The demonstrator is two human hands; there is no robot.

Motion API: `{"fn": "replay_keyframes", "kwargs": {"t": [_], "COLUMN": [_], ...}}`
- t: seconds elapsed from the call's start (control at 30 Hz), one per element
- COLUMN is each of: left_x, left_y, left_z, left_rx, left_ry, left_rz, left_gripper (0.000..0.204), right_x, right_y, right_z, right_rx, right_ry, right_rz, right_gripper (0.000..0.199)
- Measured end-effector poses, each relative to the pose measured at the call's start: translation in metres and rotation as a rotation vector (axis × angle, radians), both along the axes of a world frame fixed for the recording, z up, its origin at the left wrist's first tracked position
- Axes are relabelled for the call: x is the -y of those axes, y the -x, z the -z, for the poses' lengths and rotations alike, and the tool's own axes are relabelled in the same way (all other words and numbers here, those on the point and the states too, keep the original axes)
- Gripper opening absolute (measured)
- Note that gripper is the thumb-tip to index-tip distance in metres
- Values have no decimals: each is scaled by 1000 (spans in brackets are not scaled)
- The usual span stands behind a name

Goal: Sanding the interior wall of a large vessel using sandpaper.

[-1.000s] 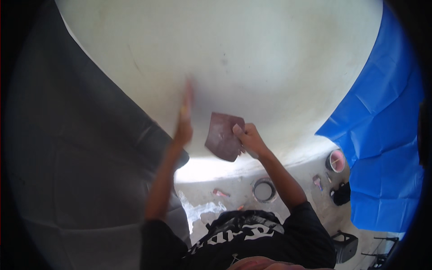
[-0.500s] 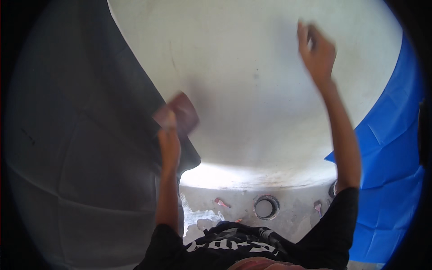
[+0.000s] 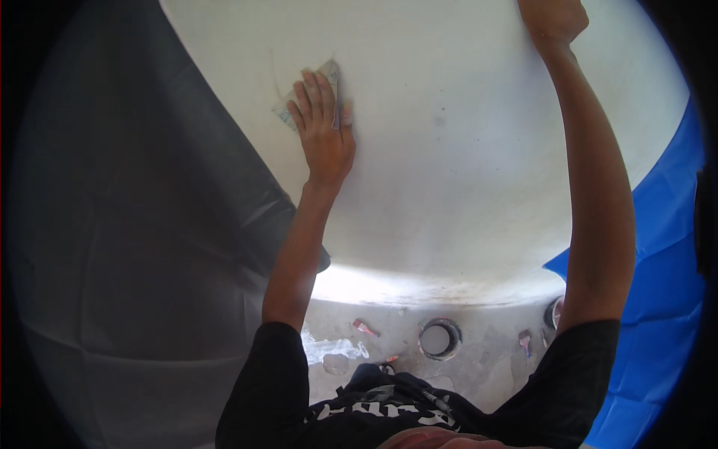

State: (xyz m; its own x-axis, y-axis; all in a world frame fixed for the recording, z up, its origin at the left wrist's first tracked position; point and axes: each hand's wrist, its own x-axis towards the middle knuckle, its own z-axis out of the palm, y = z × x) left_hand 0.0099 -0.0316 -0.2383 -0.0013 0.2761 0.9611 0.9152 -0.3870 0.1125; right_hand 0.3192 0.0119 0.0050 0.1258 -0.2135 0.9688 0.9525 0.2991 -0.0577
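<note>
A folded piece of sandpaper [image 3: 331, 72] lies against the large white curved surface [image 3: 419, 187], its pale printed backing toward me. My left hand [image 3: 326, 142] presses on it with the fingers nearly straight, and the paper's edge runs between thumb and forefinger. Up at the top edge, my right hand [image 3: 555, 21] is partly cut off by the picture. Its fingertips are hidden, so I cannot see what it holds, if anything. That arm reaches far up over the right side of the white surface.
A dark grey sheet [image 3: 149, 224] covers the left side, a blue sheet [image 3: 658, 299] the right. On the grey floor below are a round open pot [image 3: 437, 339], a red brush [image 3: 364, 328], another brush [image 3: 524, 343] and a second container [image 3: 553, 313] half behind my right arm.
My left hand has moved up and right, turning the sandpaper from its reddish-brown side showing to lying against the white surface. My right hand has moved up, partly out of view.
</note>
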Motion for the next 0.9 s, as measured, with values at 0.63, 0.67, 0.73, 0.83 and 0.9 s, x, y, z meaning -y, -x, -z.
{"fn": "replay_keyframes", "kwargs": {"t": [0.63, 0.67, 0.73, 0.83, 0.9], "left_x": [80, 92, 98, 98, 84], "left_y": [-12, -13, -2, 11, 21], "left_z": [198, 199, 174, 91, 30], "left_rx": [-10, 62, 102, 135, 35], "left_ry": [437, 478, 407, 153, 5], "left_rz": [91, 95, 158, 240, 224], "left_gripper": [59, 58, 58, 55, 55], "right_x": [-3, -3, -3, 4, 1], "right_y": [0, 1, 2, -5, -6], "right_z": [-1, -1, -2, -7, -5], "right_rx": [27, 25, 26, 3, 23], "right_ry": [-23, -25, -16, 26, 15], "right_rz": [25, 29, 35, 59, 82], "right_gripper": [25, 25, 25, 25, 26]}}
